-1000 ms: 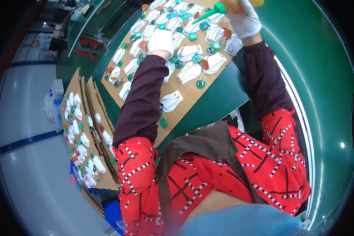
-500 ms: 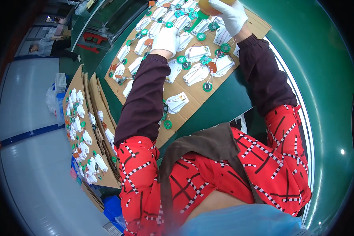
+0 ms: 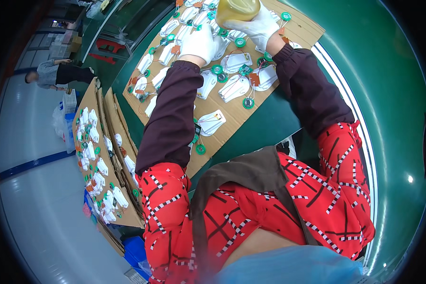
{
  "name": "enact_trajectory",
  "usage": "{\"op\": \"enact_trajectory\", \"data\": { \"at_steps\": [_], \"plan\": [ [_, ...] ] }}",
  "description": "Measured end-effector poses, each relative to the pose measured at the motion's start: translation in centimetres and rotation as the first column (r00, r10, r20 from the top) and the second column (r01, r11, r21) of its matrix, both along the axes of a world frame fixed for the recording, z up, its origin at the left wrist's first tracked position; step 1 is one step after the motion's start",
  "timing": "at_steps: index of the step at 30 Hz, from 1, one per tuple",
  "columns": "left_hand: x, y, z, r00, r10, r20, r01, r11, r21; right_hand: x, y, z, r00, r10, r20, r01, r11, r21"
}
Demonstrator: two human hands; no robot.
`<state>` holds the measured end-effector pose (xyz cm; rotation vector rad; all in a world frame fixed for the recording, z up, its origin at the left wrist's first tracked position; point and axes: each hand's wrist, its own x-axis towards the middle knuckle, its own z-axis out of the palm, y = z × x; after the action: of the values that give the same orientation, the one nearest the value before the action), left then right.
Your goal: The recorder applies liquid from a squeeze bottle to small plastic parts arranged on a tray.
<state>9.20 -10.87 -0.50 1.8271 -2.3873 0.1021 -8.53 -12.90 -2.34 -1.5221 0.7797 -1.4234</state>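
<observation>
A yellowish bottle point(image 3: 238, 9) lies within the right grip point(image 3: 259, 27).

no legible text, numbers, or signs

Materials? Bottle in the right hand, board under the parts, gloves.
Bottle: probably plastic, glossy; translucent amber with bright highlights.
Board: looks like cardboard, matte; plain tan face.
Gloves: likely knitted fabric, matte white; soft, close-fitting, though the weave is too small to confirm.

White gloves point(image 3: 196, 47), dark maroon oversleeves point(image 3: 168, 116), red top point(image 3: 163, 196) with checkered bands, brown apron point(image 3: 244, 171).
</observation>
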Motion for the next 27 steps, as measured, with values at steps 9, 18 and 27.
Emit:
{"op": "enact_trajectory", "data": {
  "at_steps": [9,18,27],
  "plan": [
    [-1.0,0.4,0.5,0.995,0.082,0.054,-0.087,0.991,0.104,-0.6,-0.5,0.0,0.993,0.001,-0.115,-0.002,1.0,-0.015],
    [-0.8,0.6,0.1,0.995,0.07,0.07,-0.074,0.996,0.058,-0.5,-0.1,0.4,0.891,-0.126,-0.436,0.091,0.991,-0.099],
    [-1.2,0.7,0.8,0.999,0.037,-0.016,-0.036,0.998,0.059,0.2,-1.5,-0.9,0.955,0.248,-0.161,-0.246,0.969,0.036]
  ]
}}
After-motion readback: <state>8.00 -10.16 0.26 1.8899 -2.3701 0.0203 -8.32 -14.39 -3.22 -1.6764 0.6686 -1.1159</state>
